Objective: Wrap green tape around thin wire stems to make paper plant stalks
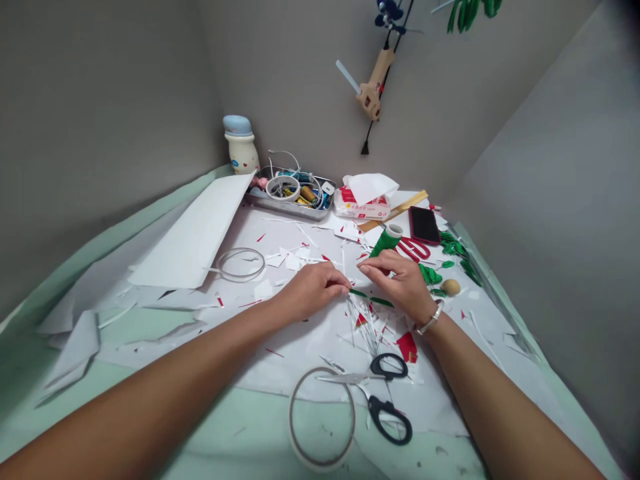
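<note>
A person works with both bare hands over a paper-strewn desk [220, 433] draped in pale green cloth. The left hand [317, 287] has its grip pinched on one end of a thin green strip [358, 292], which points toward the right hand [397, 277] above the middle of the clutter. On the right, thumb and forefinger are drawn together. A tilted spool of green thread [384, 243] rises just behind those fingers, though whether that grip holds it cannot be told. A silver bracelet [431, 317] circles the right wrist.

Below the hands lie a bundle of thin wires [369, 327] and red scraps [408, 347]. Nearer the camera, black-handled scissors [357, 379] lie open beside a large ring of tape [325, 461]. Green leaves [453, 244] and a small tan ball [451, 287] sit to the right, near red-handled scissors [415, 249] and a phone [424, 225]. Along the back stand a bottle with a blue lid [243, 150], a crammed metal tray [295, 211] and a tissue pack [363, 207]. A glue gun [373, 93] hangs nose-down against the wall. At left, a coil of wire [240, 278] rests near a large white sheet [195, 233].
</note>
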A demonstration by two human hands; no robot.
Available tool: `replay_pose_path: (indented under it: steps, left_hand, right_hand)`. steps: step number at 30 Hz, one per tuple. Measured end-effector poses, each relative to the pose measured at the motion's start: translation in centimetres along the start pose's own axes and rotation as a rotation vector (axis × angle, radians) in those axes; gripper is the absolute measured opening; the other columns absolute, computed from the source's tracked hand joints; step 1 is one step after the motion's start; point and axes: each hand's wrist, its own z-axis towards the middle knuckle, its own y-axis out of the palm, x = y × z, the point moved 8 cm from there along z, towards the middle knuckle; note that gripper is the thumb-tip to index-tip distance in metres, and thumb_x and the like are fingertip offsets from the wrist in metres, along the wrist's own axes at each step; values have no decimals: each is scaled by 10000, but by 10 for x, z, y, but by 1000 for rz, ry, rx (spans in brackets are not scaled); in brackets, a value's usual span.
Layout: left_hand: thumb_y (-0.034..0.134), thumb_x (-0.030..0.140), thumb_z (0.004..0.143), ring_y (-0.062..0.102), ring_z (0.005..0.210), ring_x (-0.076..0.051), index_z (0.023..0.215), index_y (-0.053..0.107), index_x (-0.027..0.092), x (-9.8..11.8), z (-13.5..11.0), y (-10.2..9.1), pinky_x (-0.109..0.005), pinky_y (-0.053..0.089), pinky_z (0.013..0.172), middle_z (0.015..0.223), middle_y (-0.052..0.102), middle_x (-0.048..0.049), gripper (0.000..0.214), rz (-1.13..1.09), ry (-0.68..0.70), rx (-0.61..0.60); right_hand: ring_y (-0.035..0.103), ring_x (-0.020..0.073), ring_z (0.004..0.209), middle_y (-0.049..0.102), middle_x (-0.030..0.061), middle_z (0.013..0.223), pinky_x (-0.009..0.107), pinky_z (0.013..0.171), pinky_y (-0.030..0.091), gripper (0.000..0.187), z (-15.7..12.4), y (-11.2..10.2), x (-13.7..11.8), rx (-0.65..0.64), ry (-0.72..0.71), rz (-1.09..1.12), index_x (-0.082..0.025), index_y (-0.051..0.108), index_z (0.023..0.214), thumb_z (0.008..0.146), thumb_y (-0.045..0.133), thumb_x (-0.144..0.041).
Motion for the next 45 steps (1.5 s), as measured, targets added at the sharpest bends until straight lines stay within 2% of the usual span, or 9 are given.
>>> replay_pose_path:
  steps: [8, 11, 16, 20, 27, 31, 36, 39, 45]
  left_hand:
    - [586, 231, 758, 632, 814, -143, 864, 735, 227, -5, 1, 5, -251, 461, 775, 866, 723, 1, 183, -231, -61, -89]
    - [593, 235, 747, 629, 802, -142, 854, 735, 235, -6, -1, 4, -249, 461, 749, 858, 727, 3, 178, -296, -95, -80]
    - [599, 294, 747, 546, 575, -104, 871, 733, 209, -11, -3, 8, -214, 415, 555, 653, 666, 19, 201, -415, -182, -111]
    - [625, 276, 741, 552, 587, -95, 858, 723, 201, -11, -2, 10, -211, 436, 570, 664, 661, 9, 170, -588, -206, -141]
    - [679, 275, 745, 629, 621, -117, 863, 683, 168, -31, -1, 7, -261, 507, 646, 701, 707, -39, 160, -776, -330, 22]
    - [700, 288, 721, 659, 692, -148, 851, 677, 163, -39, -2, 1, -273, 520, 646, 728, 710, -47, 181, -745, -378, 121]
    - [685, 270, 703, 647, 654, -142, 835, 681, 152, -43, -3, -10, -263, 509, 621, 706, 700, -40, 177, -664, -396, 241]
    - [639, 288, 720, 624, 605, -150, 822, 701, 164, -40, -5, -18, -274, 484, 587, 667, 693, -29, 172, -414, -378, 286]
    - [558, 219, 748, 638, 785, -174, 830, 728, 209, -19, -5, -20, -294, 474, 747, 859, 723, -21, 189, 3, -174, 255]
  right_hand:
    - [568, 145, 679, 637, 11, 715, 273, 635, 440, 189, 0, 4, 25, -30, 191, 180, -205, 731, 807, 820, 620, -357]
    - [586, 156, 700, 661, 25, 749, 283, 647, 455, 209, 1, 4, 28, -28, 194, 171, -201, 733, 815, 820, 613, -373]
    - [601, 162, 699, 679, 35, 763, 284, 644, 465, 224, 1, 5, 29, -28, 164, 126, -203, 735, 825, 826, 600, -382]
    - [610, 164, 700, 687, 36, 763, 282, 647, 463, 216, 0, 6, 27, -32, 136, 66, -206, 733, 836, 844, 580, -358]
    - [612, 178, 729, 715, 36, 779, 313, 720, 450, 172, -4, 14, 22, -56, 66, -112, -214, 739, 825, 849, 579, -271]
    - [577, 166, 723, 717, 30, 792, 307, 720, 407, 165, -6, 28, 7, -181, -32, -217, -221, 740, 851, 850, 575, -235]
    - [468, 160, 666, 615, 11, 629, 312, 680, 314, 141, -10, 35, -15, -245, -145, -350, -243, 730, 826, 846, 592, -258]
    - [443, 161, 671, 599, 15, 637, 319, 671, 278, 151, -11, 33, -27, -235, -232, -359, -248, 728, 853, 859, 579, -275]
    - [450, 167, 676, 585, 24, 644, 323, 660, 279, 175, -7, 19, -28, -114, -242, -345, -243, 733, 860, 870, 575, -317]
